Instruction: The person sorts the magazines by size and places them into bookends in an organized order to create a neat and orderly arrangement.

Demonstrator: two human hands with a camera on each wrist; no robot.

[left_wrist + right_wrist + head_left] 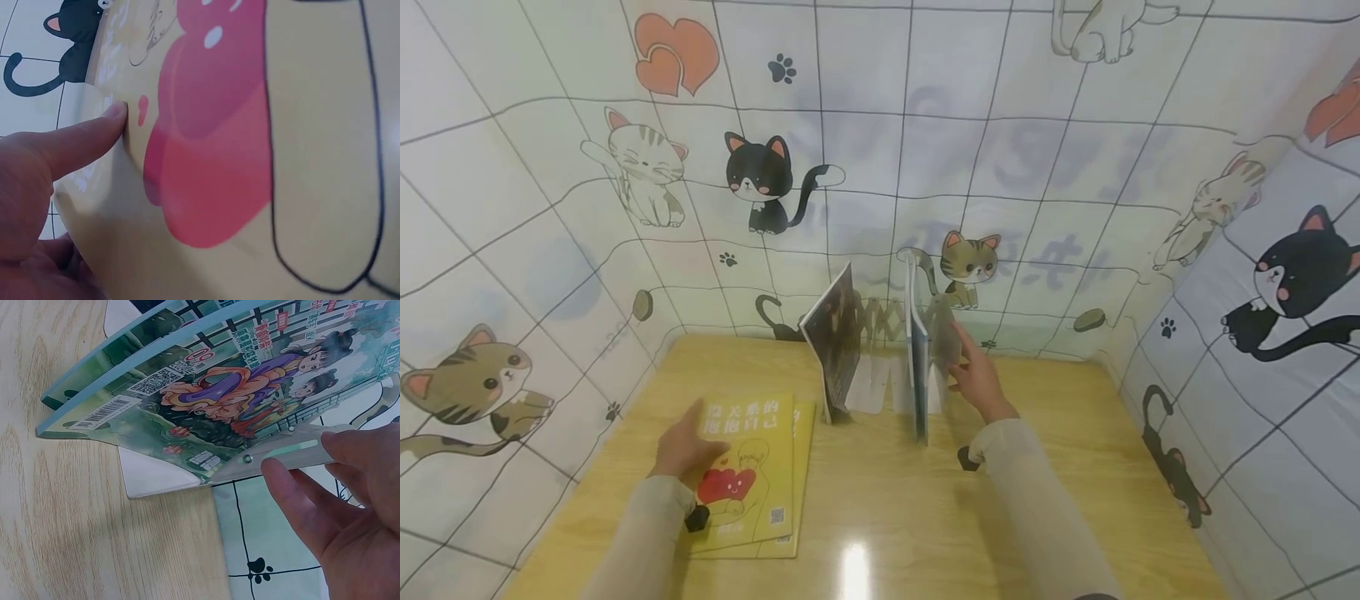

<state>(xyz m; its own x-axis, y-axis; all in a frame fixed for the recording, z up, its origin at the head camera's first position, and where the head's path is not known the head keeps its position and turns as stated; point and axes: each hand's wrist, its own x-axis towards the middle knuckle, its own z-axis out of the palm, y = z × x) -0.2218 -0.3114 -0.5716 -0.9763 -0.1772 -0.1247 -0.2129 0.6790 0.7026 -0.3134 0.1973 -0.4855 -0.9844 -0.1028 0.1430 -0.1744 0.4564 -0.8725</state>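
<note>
My left hand (682, 443) grips the left edge of the upper yellow book (748, 467), thumb on its cover and other fingers at the edge. In the left wrist view the red heart on that cover (212, 156) fills the middle. A second yellow book (803, 475) lies beneath it, mostly hidden. My right hand (983, 379) holds the right end of a grey expanding bookend (943, 333); the right wrist view shows fingertips and thumb on its slotted metal side. Thin illustrated books (250, 394) stand upright against that end.
Another dark-covered book (831, 342) stands at the bookend's left end, with the zigzag lattice (880, 321) between. The wooden table (880, 500) meets a cloth wall printed with cats (760, 183) at the back and both sides.
</note>
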